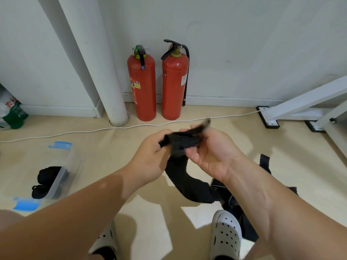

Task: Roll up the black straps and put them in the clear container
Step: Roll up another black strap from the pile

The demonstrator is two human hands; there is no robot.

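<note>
Both hands are raised over the floor [131,147], at centre.

1. Left hand [152,156]: fingers curled round the bunched upper end of a black strap [180,143].
2. Right hand [212,152]: fingers and thumb pinch the same bunch from the right. A short strap tip sticks out above the fingers and is blurred.
3. The rest of the strap hangs down between the wrists and curves right, toward a pile of loose straps [232,199] on the floor just beside the right clog [225,235]. The left clog [107,239] is at the near edge.
4. Clear container [72,162]: on the floor, near left, well apart from the hands, with blue clips at its far and near ends. Rolled straps [48,175] show dark through its wall.

Markings:
- Two red fire extinguishers [141,87] stand side by side against the far wall [244,44]. Each carries a label, but the print is too small to read.
- A bag [11,113] at far left shows red characters on white and green, which are not legible.

A white pipe [112,72] stands left of the extinguishers. A white cable [131,126] runs across the floor in front of them to a white table frame [300,102] at far right.
</note>
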